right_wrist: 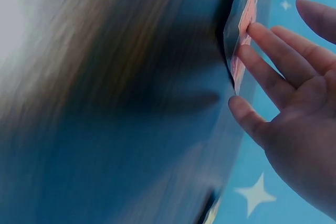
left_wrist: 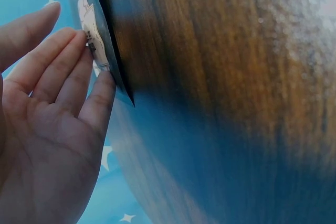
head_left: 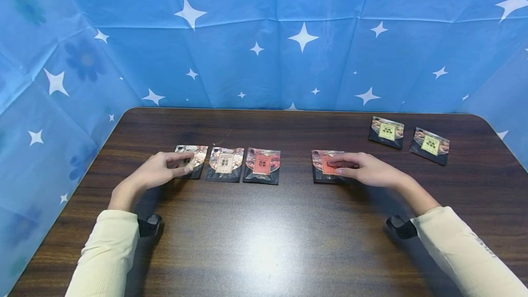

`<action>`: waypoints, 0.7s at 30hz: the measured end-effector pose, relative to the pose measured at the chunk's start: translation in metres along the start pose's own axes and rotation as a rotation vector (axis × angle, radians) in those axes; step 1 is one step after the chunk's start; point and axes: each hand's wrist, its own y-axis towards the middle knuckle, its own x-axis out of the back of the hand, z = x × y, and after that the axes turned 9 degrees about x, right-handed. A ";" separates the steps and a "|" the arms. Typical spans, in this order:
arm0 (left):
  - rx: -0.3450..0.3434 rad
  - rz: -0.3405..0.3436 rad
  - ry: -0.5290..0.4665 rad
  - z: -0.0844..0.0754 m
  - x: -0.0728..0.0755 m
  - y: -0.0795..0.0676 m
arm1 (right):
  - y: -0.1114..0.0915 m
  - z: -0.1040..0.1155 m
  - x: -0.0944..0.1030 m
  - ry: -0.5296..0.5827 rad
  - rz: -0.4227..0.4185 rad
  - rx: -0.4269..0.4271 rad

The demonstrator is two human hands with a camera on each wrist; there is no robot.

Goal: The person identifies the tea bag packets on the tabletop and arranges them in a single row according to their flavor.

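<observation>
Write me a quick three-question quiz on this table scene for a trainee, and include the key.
1. How many packets show in the head view?

2. True or false: the left hand is at a red-labelled packet.

3. Which pair lies farthest back on the table?
A) pale-labelled packets
B) red-labelled packets
C) yellow-labelled packets

Key:
1. Six.
2. False; it is at a pale-labelled packet, while the right hand is at a red-labelled one.
3. C.
</observation>
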 end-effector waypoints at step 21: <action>-0.004 -0.005 0.012 0.000 0.000 0.000 | 0.034 0.031 -0.028 0.020 0.100 0.107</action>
